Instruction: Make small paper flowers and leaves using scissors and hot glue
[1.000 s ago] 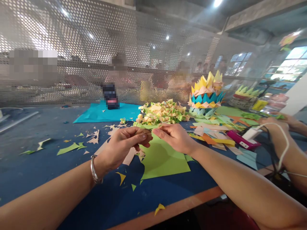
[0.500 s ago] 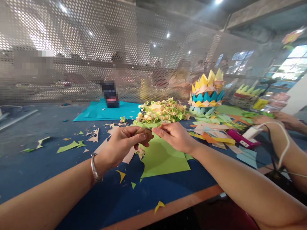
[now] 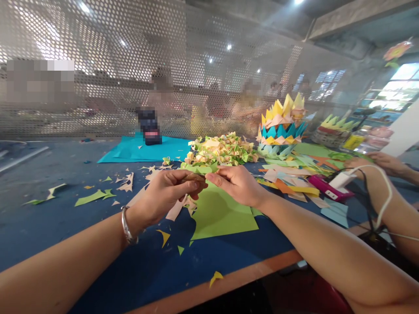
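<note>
My left hand (image 3: 165, 196) and my right hand (image 3: 237, 184) meet above the blue table (image 3: 81, 244), both pinching one small folded brownish paper piece (image 3: 195, 178) between the fingertips. A silver bangle (image 3: 126, 226) sits on my left wrist. Under the hands lies a light green paper sheet (image 3: 222, 216). Just beyond the hands is a heap of small folded green, yellow and pink paper pieces (image 3: 221, 151).
Paper scraps (image 3: 91, 197) litter the table at left. A teal sheet (image 3: 144, 150) lies at the back under a dark object (image 3: 149, 126). A stacked paper lotus (image 3: 282, 126), loose coloured sheets (image 3: 294, 179) and a pink tool (image 3: 325, 188) are at right. Another person's arm (image 3: 386, 192) works there.
Both hands have stayed together on the small paper piece, shifting only slightly. The view has drifted a little.
</note>
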A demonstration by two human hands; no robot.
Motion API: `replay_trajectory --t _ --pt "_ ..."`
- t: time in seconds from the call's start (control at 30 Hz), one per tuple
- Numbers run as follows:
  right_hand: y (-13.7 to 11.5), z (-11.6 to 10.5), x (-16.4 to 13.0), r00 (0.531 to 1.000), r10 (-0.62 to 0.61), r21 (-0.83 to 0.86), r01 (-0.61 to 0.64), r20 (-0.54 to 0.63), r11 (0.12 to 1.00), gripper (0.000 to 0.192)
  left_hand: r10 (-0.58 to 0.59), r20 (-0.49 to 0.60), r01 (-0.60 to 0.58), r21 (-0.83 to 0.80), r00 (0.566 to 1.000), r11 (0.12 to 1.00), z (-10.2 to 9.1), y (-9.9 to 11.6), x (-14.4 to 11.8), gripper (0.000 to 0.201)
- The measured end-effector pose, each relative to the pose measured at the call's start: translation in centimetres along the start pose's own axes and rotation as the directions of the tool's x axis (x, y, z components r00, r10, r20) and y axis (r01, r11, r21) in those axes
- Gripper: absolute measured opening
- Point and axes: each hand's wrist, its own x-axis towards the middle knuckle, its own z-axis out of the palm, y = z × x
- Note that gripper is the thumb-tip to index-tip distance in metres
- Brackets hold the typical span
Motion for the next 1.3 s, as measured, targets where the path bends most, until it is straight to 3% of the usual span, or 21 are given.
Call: replay_trajectory --t 0.27,0.83,0.93,1.07,1.3 --pt "-0.2 -0.1 0.0 0.999 0.021 -0.036 -0.019 0.035 0.999 0.059 0.000 0.007 0.000 0.062 1.000 0.998 0.0 0.3 0.0 0.013" --pt "0.1 0.0 0.0 0.996 0.090 -0.039 -0.089 0.028 0.995 0.059 -0.038 0.039 0.036 0.040 0.999 0.999 -0.1 0.4 0.2 0.013" --pt "0.4 -0.1 0.0 0.996 0.092 -0.013 -0.093 -0.007 0.996 0.059 -0.065 0.126 0.055 0.088 0.990 0.995 -0.5 0.5 0.2 0.012" --pt "0.7 -0.3 0.1 0.991 0.126 0.037 -0.124 -0.048 0.992 0.058 -0.151 0.323 0.086 0.208 0.934 0.974 -1.2 0.6 0.2 0.013" --pt "1.3 -1.0 0.5 0.978 0.203 0.078 -0.199 -0.042 0.977 0.056 -0.210 0.359 0.113 0.271 0.909 0.956 -2.4 0.0 0.9 0.027"
